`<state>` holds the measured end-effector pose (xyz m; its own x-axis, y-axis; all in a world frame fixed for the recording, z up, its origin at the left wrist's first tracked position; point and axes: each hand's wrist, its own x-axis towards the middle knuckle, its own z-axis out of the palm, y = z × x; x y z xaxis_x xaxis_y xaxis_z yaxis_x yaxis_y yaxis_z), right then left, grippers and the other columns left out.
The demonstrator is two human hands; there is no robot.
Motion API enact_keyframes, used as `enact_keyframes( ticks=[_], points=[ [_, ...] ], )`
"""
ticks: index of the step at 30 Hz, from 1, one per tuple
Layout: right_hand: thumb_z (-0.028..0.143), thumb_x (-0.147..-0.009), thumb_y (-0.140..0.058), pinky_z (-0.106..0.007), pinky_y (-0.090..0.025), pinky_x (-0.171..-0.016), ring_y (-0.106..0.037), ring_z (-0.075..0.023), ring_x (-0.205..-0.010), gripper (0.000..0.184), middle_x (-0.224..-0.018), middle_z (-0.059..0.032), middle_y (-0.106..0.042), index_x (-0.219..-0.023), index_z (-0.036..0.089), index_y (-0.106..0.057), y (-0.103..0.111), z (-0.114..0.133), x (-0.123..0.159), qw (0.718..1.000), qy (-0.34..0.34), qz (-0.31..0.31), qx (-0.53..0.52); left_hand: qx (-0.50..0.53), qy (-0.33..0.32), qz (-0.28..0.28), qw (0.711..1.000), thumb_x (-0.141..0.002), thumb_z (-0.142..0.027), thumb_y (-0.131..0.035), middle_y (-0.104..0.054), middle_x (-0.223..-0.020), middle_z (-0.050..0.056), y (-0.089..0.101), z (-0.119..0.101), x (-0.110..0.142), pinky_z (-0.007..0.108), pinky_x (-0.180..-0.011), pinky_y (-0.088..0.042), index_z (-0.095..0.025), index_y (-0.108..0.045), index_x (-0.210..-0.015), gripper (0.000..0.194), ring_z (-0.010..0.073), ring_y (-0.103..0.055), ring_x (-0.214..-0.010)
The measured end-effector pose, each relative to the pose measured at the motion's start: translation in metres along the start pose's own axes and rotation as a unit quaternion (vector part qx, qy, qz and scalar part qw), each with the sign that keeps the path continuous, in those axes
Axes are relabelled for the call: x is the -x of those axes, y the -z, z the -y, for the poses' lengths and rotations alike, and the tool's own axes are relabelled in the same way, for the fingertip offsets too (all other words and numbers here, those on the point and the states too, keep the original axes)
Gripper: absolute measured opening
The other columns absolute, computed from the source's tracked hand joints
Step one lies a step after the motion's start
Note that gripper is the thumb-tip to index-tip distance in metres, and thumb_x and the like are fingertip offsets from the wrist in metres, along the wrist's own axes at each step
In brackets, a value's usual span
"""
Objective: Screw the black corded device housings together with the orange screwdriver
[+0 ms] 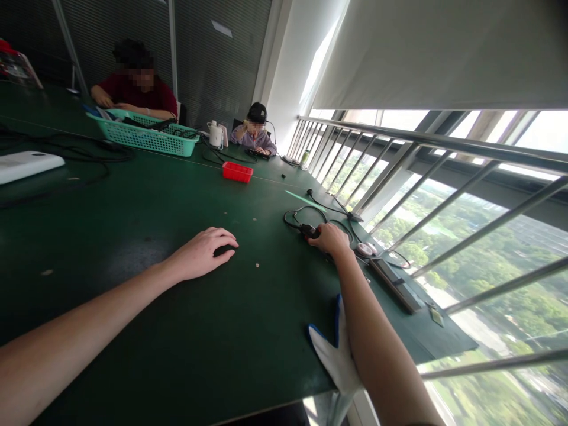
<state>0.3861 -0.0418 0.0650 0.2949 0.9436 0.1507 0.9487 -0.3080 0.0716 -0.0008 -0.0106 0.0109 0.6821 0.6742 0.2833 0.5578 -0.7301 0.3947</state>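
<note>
My left hand (207, 253) rests palm down on the green tabletop (248, 331), its fingers slightly curved and the thumb apart from them. A dark gap shows between thumb and forefinger; whether it is shadow or a small object I cannot tell. Over on the right, my right hand (332, 238) is closed around a black corded device (308, 231) with a little red on it. Its black cable (290, 214) loops on the table beyond my fingers. Under my right forearm lies a white glove (331, 355) with blue edging, hanging over the table's near edge.
A red tray (238, 172) and a teal basket (146, 139) holding dark items stand farther back. Two people sit at the far side. Cables, a power strip (396, 285) and a metal railing (399, 142) line the right. A white device (29, 165) lies left.
</note>
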Motion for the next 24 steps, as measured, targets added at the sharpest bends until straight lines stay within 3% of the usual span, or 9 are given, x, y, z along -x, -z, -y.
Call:
enact_keyframes(
  ticks=[4,9,14,16,17,21,24],
  points=[
    [0.055,-0.077,-0.072,-0.035,-0.049,-0.076,-0.068,-0.0287,-0.098,0.044,-0.106,-0.0121,-0.072,-0.106,0.022,-0.072,-0.006,-0.004,-0.006,1.000,-0.007,0.015,0.002,0.002,-0.001,-0.003,1.000,-0.101,-0.054,-0.045,-0.063,-0.136,0.004,-0.001,0.001,0.001,0.047,-0.108,-0.045,-0.031,-0.070,-0.121,0.040,0.0286,-0.054,-0.129],
    [0.063,-0.083,-0.062,-0.035,-0.049,-0.074,-0.070,-0.0290,-0.092,0.045,-0.098,-0.0111,-0.074,-0.098,0.022,-0.073,0.003,-0.008,-0.004,1.000,-0.017,0.018,-0.006,-0.001,-0.008,-0.011,1.000,-0.101,-0.053,-0.046,-0.063,-0.134,0.004,-0.002,0.000,0.000,0.047,-0.110,-0.044,-0.030,-0.071,-0.120,0.039,0.0284,-0.055,-0.128],
    [0.062,-0.086,-0.060,-0.036,-0.048,-0.076,-0.068,-0.0322,-0.101,0.058,-0.111,-0.0139,-0.072,-0.128,0.022,-0.063,0.024,0.010,0.009,0.998,-0.020,-0.057,-0.016,0.010,-0.001,-0.014,1.000,-0.101,-0.052,-0.046,-0.062,-0.136,0.004,0.001,-0.005,0.001,0.045,-0.111,-0.043,-0.030,-0.066,-0.127,0.040,0.0282,-0.055,-0.128],
    [0.062,-0.083,-0.065,-0.033,-0.048,-0.074,-0.069,-0.0290,-0.094,0.061,-0.107,-0.0115,-0.074,-0.128,0.021,-0.061,0.031,0.033,0.020,0.996,0.043,-0.058,-0.053,0.019,0.016,-0.018,1.000,-0.098,-0.055,-0.051,-0.058,-0.142,0.005,0.001,-0.007,0.003,0.044,-0.109,-0.045,-0.030,-0.056,-0.139,0.048,0.0291,-0.055,-0.130],
    [0.062,-0.083,-0.066,-0.031,-0.047,-0.073,-0.069,-0.0260,-0.091,0.056,-0.105,-0.0089,-0.074,-0.124,0.023,-0.064,0.033,0.047,0.027,0.990,0.109,-0.034,-0.079,0.024,0.025,-0.020,0.999,-0.096,-0.057,-0.054,-0.056,-0.145,0.006,0.001,-0.008,0.003,0.043,-0.107,-0.046,-0.031,-0.051,-0.145,0.055,0.0296,-0.055,-0.130],
    [0.056,-0.094,-0.056,-0.027,-0.045,-0.074,-0.069,-0.0196,-0.082,0.036,-0.090,-0.0026,-0.075,-0.111,0.028,-0.072,0.028,0.105,0.054,0.935,0.328,0.022,-0.135,0.043,0.033,-0.033,0.998,-0.083,-0.064,-0.069,-0.054,-0.145,0.008,0.000,-0.009,0.004,0.043,-0.104,-0.048,-0.031,-0.039,-0.151,0.081,0.0315,-0.057,-0.127],
    [0.051,-0.103,-0.044,-0.026,-0.043,-0.075,-0.068,-0.0174,-0.080,0.038,-0.087,-0.0027,-0.075,-0.110,0.027,-0.072,0.022,0.129,0.067,0.915,0.371,0.010,-0.156,0.040,0.025,-0.034,0.998,-0.077,-0.065,-0.073,-0.060,-0.137,0.009,0.000,-0.009,0.003,0.043,-0.104,-0.048,-0.029,-0.046,-0.144,0.081,0.0324,-0.057,-0.125]
  ],
)
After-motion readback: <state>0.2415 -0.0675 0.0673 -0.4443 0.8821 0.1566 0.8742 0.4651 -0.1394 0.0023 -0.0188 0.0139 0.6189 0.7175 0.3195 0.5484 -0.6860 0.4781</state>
